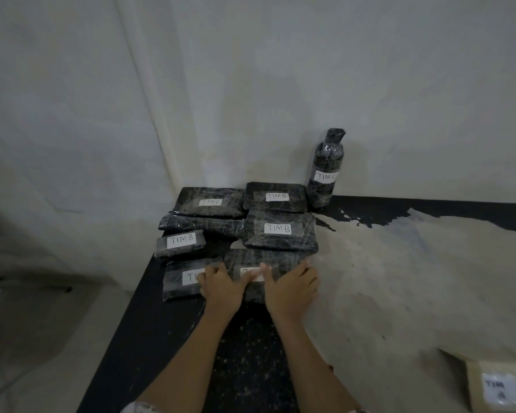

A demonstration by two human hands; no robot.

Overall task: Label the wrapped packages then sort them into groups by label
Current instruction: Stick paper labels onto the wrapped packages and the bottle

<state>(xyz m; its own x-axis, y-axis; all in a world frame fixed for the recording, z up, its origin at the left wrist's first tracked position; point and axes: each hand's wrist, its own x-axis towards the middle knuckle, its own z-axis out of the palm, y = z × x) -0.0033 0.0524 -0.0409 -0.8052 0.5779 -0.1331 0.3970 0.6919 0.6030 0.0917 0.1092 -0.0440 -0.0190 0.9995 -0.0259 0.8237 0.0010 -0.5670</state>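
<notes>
Pressing white paper label flat w/ both thumbs: left hand & right hand clasp ends of black film-wrapped flat package, front-centre on worn dark table, prob. steadying it so label sticks.

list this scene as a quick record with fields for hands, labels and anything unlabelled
hands: left hand and right hand hold the nearest black film-wrapped package, thumbs on its white label
timb: far package, middle package, small left package
timc: far-left flat package, upright wrapped bottle
no label showing: long black wrapped package
label part hidden: near-left package
surface: worn black table
</notes>
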